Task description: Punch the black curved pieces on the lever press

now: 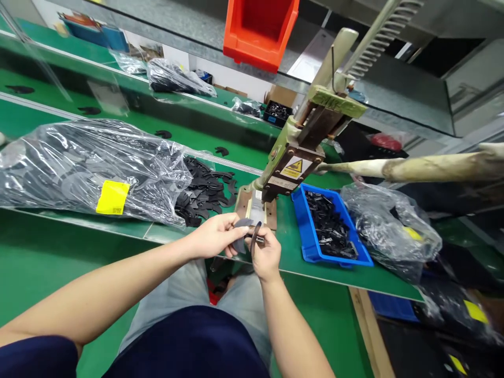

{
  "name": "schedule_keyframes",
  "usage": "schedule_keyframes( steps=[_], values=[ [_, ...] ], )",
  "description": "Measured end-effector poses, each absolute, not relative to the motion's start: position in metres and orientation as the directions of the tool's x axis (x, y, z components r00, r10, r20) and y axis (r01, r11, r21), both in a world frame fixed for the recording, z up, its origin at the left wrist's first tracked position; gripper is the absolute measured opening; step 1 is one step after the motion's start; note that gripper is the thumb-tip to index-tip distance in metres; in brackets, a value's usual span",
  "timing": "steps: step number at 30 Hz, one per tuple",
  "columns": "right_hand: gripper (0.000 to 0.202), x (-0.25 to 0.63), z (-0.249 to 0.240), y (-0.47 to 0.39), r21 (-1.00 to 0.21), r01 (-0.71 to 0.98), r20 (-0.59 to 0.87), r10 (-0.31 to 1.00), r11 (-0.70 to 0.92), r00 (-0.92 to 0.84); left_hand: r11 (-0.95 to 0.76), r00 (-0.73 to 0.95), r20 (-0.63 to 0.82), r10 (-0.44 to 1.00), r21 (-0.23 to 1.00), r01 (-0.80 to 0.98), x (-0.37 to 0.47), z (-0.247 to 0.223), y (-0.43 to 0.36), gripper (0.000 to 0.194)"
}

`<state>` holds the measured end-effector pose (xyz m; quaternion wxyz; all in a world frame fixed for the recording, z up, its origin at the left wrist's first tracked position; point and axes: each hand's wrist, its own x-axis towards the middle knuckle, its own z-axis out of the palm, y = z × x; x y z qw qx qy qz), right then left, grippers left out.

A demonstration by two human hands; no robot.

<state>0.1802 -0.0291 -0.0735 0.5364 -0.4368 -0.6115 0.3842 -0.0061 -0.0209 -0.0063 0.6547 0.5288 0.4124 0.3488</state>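
Note:
Just in front of the hand press [289, 163], both hands are held close together at the table edge. My left hand [214, 235] pinches a dark grey curved plastic piece [241, 239] between thumb and fingers. A thin black curved piece [255, 239], seen nearly edge-on, is gripped by my right hand [268, 256]. Whether the two pieces touch, I cannot tell. Behind the hands lies the press's base plate [258, 210]. A pile of black curved pieces [205, 189] spills from a clear plastic bag [90, 163] on the left.
Right of the press stands a blue bin [309, 254] holding small black parts [331, 226]. Another plastic bag [394, 226] lies beyond it. The press's long lever [417, 167] sticks out rightward. An orange bin [255, 58] hangs over the shelf edge. Loose curved pieces lie on the green belt [129, 123].

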Motion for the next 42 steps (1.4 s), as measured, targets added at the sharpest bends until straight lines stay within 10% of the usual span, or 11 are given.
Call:
schedule_keyframes(
  steps=[19,28,37,42],
  values=[
    [0.016,0.208,-0.055,-0.048,-0.8,0.361,0.465,0.875,0.48,-0.132,0.155,0.467,-0.228,0.854,0.97,0.189,-0.004,-0.005,-0.014,0.048],
    [0.015,0.214,-0.049,-0.051,-0.654,0.444,0.585,0.782,0.612,-0.215,-0.527,0.327,0.417,0.848,0.732,0.433,0.0,-0.007,-0.034,0.026],
    [0.017,0.222,-0.055,-0.062,-0.733,0.399,0.551,0.824,0.552,-0.128,-0.208,0.277,0.15,0.949,0.959,0.192,0.012,-0.026,-0.03,0.031],
    [0.014,0.231,-0.041,-0.07,-0.821,0.356,0.425,0.894,0.447,-0.144,0.208,0.625,-0.15,0.766,0.978,-0.021,0.017,-0.034,-0.032,0.048]
  ],
)
